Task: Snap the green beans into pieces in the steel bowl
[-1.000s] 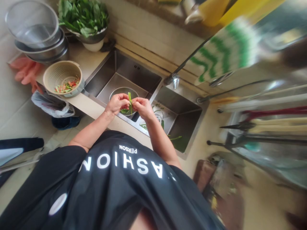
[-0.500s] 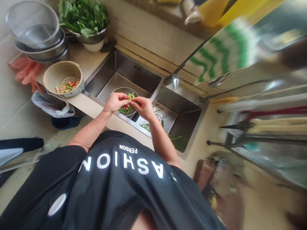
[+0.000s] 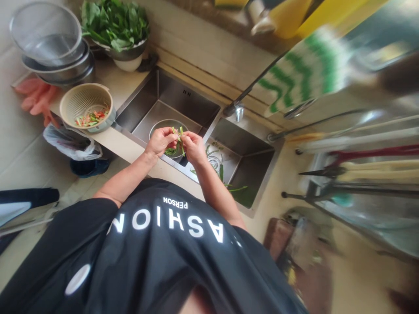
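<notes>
My left hand [image 3: 163, 141] and my right hand [image 3: 193, 147] meet over the front of the sink, fingertips almost touching. Thin green vegetable stems [image 3: 181, 131] are pinched in both hands, their ends poking up and down between the fingers. Below them, in the left basin, is a round strainer bowl [image 3: 153, 127] partly covered by my left hand. Short cut green stems [image 3: 170, 151] lie inside it. Beneath my right arm, long green stems [image 3: 238, 189] and scraps lie around the drain [image 3: 214, 162] of the right basin.
On the left counter stand a beige colander [image 3: 68, 99] with red and green pieces, stacked metal bowls [image 3: 60, 72] and a bowl of leafy greens [image 3: 114, 26]. Pink gloves [image 3: 36, 96] and a plastic bag [image 3: 67, 143] hang there. The faucet [image 3: 239, 112] and a green-striped cloth [image 3: 301, 72] are behind the sink.
My right hand has turned and lowered slightly, and the stems between my fingers now stand apart as separate pieces. My left hand has shifted a little to the right.
</notes>
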`<state>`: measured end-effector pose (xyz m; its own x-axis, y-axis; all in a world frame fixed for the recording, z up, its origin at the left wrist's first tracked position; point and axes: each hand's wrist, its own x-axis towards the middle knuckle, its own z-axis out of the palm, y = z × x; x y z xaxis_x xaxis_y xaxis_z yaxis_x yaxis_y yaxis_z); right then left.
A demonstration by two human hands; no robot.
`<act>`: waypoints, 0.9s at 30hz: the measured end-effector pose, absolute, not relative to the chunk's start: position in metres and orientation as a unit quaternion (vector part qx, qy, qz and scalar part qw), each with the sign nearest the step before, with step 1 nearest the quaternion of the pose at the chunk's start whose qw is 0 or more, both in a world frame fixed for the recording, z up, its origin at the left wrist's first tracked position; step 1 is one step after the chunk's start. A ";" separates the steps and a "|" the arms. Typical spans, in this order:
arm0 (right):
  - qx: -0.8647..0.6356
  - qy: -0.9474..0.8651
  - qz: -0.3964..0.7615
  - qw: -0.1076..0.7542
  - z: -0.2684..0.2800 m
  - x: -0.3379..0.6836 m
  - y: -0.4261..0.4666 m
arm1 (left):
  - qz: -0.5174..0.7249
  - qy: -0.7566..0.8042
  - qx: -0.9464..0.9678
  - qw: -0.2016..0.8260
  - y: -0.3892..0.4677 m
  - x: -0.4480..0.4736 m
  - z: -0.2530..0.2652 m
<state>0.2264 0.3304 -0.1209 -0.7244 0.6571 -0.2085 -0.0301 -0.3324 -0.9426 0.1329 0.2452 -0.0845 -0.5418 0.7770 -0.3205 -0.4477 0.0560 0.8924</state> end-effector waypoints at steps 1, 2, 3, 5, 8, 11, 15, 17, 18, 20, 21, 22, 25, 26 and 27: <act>-0.296 -0.510 0.775 0.228 -0.124 0.225 0.332 | 0.675 0.561 0.137 0.459 0.245 0.132 -0.086; -0.298 -0.493 0.782 0.237 -0.127 0.224 0.336 | 0.678 0.559 0.133 0.458 0.245 0.131 -0.087; -0.303 -0.479 0.785 0.251 -0.131 0.224 0.342 | 0.681 0.561 0.133 0.451 0.244 0.129 -0.089; -0.324 -0.457 0.778 0.285 -0.138 0.228 0.357 | 0.697 0.570 0.138 0.412 0.242 0.121 -0.094; -0.365 -0.445 0.745 0.339 -0.148 0.238 0.382 | 0.728 0.592 0.164 0.304 0.236 0.106 -0.101; -0.352 -0.490 0.717 0.349 -0.151 0.246 0.394 | 0.700 0.634 0.217 0.244 0.231 0.093 -0.110; -0.305 -0.548 0.722 0.294 -0.146 0.245 0.385 | 0.571 0.722 0.300 0.249 0.237 0.080 -0.127; -0.307 -0.545 0.730 0.274 -0.144 0.241 0.380 | 0.459 0.772 0.363 0.248 0.245 0.075 -0.135; -0.313 -0.545 0.730 0.269 -0.144 0.240 0.379 | 0.404 0.789 0.396 0.240 0.248 0.074 -0.137; -0.325 -0.565 0.710 0.267 -0.145 0.239 0.377 | 0.339 0.803 0.446 0.204 0.253 0.076 -0.136; -0.329 -0.583 0.693 0.269 -0.146 0.239 0.377 | 0.336 0.801 0.462 0.178 0.254 0.080 -0.133; -0.331 -0.600 0.675 0.272 -0.147 0.239 0.376 | 0.345 0.793 0.477 0.154 0.255 0.085 -0.129; -0.320 -0.639 0.643 0.276 -0.147 0.239 0.372 | 0.358 0.764 0.524 0.118 0.256 0.103 -0.115; -0.311 -0.646 0.639 0.279 -0.145 0.238 0.370 | 0.351 0.759 0.537 0.113 0.256 0.108 -0.110; -0.303 -0.652 0.636 0.282 -0.144 0.237 0.367 | 0.343 0.758 0.544 0.110 0.256 0.112 -0.107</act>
<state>0.2366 0.3672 -0.1437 -0.6575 0.7532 -0.0186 0.0374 0.0079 -0.9993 0.1119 0.2561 -0.1073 -0.3834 0.9004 0.2055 0.7491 0.1731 0.6394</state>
